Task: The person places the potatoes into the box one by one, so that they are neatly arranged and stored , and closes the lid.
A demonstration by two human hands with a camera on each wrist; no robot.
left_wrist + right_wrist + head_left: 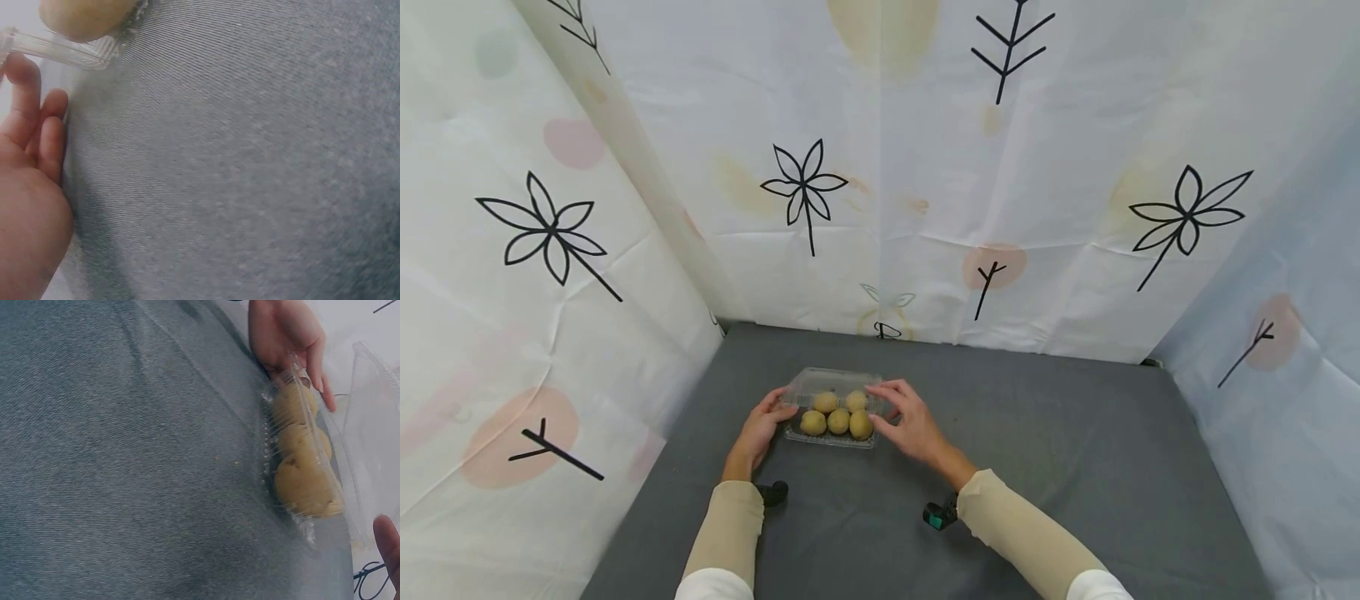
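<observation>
A clear plastic clamshell container (829, 441) lies on the table with its lid (835, 382) raised at the back. Several round yellow potatoes (838, 422) sit inside; in the right wrist view a row of potatoes (303, 481) shows through the plastic wall. My left hand (758, 433) holds the container's left end, and the left wrist view shows its fingers (24, 94) at the clear rim. At the right end is my right hand (912, 423), its thumb and fingers spread apart beside the lid and potatoes. The right wrist view catches only its thumb (387, 547), apart from the tray.
The grey cloth-covered table (1037, 467) extends to both sides. White printed curtains (925, 183) enclose it at the back and sides. Wrist cameras (942, 512) are strapped below both sleeves. A dark cable (370, 575) appears at the right wrist view's edge.
</observation>
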